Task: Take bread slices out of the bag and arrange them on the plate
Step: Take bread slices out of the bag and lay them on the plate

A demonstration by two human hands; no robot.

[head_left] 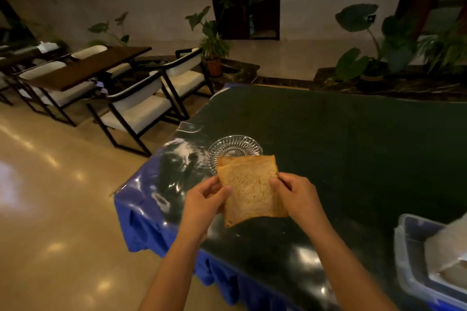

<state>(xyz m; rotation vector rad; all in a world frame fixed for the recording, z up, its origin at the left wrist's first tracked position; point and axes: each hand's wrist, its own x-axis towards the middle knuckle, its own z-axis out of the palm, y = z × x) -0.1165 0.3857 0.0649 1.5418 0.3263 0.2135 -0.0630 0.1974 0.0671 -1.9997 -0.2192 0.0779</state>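
From where I watched, the job was only partly along. The glass plate (235, 150) sat bare on the dark table (353, 139), near its left edge, with nothing laid on it as far as I could see. At least two bread slices (250, 189) were out and stacked, one offset behind the other, held up in the air on the near side of the plate and overlapping its near rim in my view. So taking them out looked done for these slices; setting them down and arranging them was left, and I judged more slices might wait elsewhere. I could not make out a bag for certain; a blue tub (414, 255) at the near right held something pale and wrapped, too cropped to name.

The left hand (206, 199) was clenched on the left edge of the slices, thumb across the front face, fingers behind. The right hand (295, 197) pinched the right edge, fingers curled over the crust. The bread lay between the two hands, tilted, its lower corner hanging free below both grips.
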